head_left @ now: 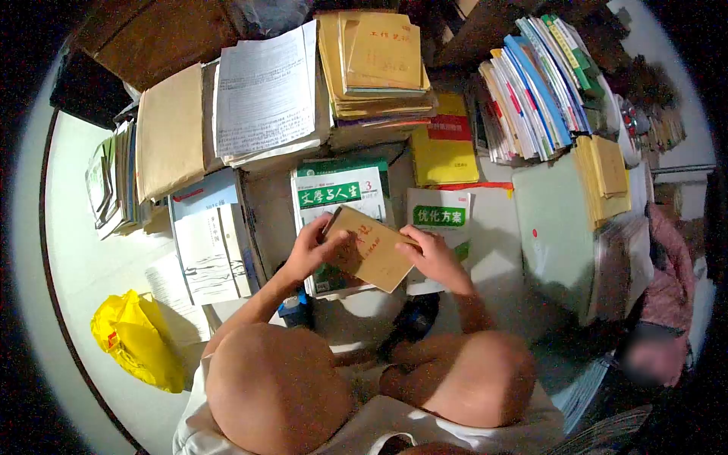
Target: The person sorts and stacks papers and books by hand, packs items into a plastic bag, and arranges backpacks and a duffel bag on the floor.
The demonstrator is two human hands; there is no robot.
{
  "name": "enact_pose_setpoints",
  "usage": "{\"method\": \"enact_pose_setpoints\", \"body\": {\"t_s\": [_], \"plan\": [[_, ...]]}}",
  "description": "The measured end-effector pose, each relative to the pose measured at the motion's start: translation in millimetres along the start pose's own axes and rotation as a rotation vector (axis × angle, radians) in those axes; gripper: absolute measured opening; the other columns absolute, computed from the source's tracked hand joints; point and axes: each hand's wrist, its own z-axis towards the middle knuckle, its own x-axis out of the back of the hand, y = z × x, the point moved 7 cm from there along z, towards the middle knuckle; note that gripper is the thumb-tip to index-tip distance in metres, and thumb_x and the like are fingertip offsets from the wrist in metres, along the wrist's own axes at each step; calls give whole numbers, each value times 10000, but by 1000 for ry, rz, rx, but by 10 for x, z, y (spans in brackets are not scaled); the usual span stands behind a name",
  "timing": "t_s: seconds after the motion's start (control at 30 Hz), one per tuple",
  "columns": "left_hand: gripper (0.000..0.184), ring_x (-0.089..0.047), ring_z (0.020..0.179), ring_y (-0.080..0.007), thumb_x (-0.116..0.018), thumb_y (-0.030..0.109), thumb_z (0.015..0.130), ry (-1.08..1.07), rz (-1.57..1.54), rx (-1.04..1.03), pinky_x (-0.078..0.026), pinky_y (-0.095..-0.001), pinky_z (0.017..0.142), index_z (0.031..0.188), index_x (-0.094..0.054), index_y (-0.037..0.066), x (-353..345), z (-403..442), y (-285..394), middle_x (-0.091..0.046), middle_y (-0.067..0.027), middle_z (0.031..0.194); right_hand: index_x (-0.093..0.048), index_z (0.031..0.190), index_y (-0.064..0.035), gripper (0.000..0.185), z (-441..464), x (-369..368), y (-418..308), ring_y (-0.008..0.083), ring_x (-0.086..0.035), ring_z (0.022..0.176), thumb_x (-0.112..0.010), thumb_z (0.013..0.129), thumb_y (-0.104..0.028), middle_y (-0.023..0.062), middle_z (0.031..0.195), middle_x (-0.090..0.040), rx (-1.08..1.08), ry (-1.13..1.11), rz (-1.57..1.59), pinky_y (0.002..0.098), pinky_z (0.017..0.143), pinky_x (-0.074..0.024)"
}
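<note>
Between my two hands is a small tan notebook [371, 254] with red writing on its cover, held at a tilt. My left hand [312, 246] grips its left edge, thumb on the cover. At the right edge my right hand [434, 254] pinches it, thumb on top. Below and behind the notebook lies a white and green magazine [327, 193] on a stack. A white booklet with a green label [441, 218] lies beside it, partly under my right hand.
Paper piles surround me: printed sheets [265, 95], tan notebooks [385, 53], a yellow book [455, 163], leaning booklets [531, 91] and a pale green stack [550, 235]. A pale book [208, 250] lies left. A yellow plastic bag [136, 341] sits near the floor edge.
</note>
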Motion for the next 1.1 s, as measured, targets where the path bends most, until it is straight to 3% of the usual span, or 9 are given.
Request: {"method": "enact_pose_setpoints", "body": {"t_s": [0.1,0.2,0.37,0.5,0.63,0.83,0.97,1.03,1.1], "plan": [[240,-516,854,-94,-531,238,975,95,24,-114,-429,-249,802,1075,-559,22,145,168,52,-583,-7,918,-551,1027,12,210,-34,5,164,218,-621,726,-594,914,-160,144,833,-646,-9,31,5,307,666,-474],[224,-582,774,-127,-558,222,953,111,201,-210,-471,-276,737,1036,-557,14,182,149,160,-623,-52,834,-518,1206,42,357,-224,-9,787,128,-562,926,-590,935,-178,63,1015,-624,-179,205,313,284,809,-472],[183,-617,796,-316,-656,166,810,43,895,-495,-506,-385,683,931,-585,47,-18,79,177,-615,-123,831,-510,1250,27,400,-295,273,826,126,-516,1053,-577,954,-233,52,1168,-573,-178,507,629,270,930,-406],[191,-592,811,-332,-661,143,764,102,893,-470,-494,-428,683,915,-582,55,22,102,103,-605,-117,865,-437,1333,3,473,26,693,693,162,-508,1140,-546,966,-275,78,1261,-537,-199,643,798,314,944,-423],[206,-585,811,-329,-668,139,749,62,934,-501,-494,-426,689,921,-575,71,-4,43,162,-601,-107,875,-467,1320,-70,472,672,1329,37,160,-560,994,-533,958,-366,43,1229,-560,-98,726,752,294,710,-476],[220,-581,834,-327,-676,150,744,59,955,-523,-498,-425,698,922,-572,72,21,69,77,-599,-101,873,-534,1119,-69,257,1844,1877,-480,136,-574,806,-504,978,-281,38,942,-617,-7,546,637,292,565,-448],[187,-581,818,-332,-670,182,788,74,908,-559,-498,-433,686,877,-566,56,21,38,164,-593,-115,844,-557,1033,-64,213,2225,1850,-635,96,-502,644,-496,987,-263,24,847,-578,-40,555,672,246,546,-416],[182,-583,810,-332,-666,190,800,86,904,-562,-498,-435,677,861,-564,52,27,38,175,-591,-117,833,-572,970,-44,241,2441,1783,-459,88,-492,618,-538,964,-283,25,790,-575,-102,439,380,228,537,-406],[183,-584,802,-333,-662,198,812,97,903,-561,-499,-436,668,844,-562,48,40,27,180,-589,-119,822,-557,1051,34,418,2665,1735,-53,232,-617,764,-661,864,-326,127,897,-635,-149,406,-88,343,681,-499]]}}
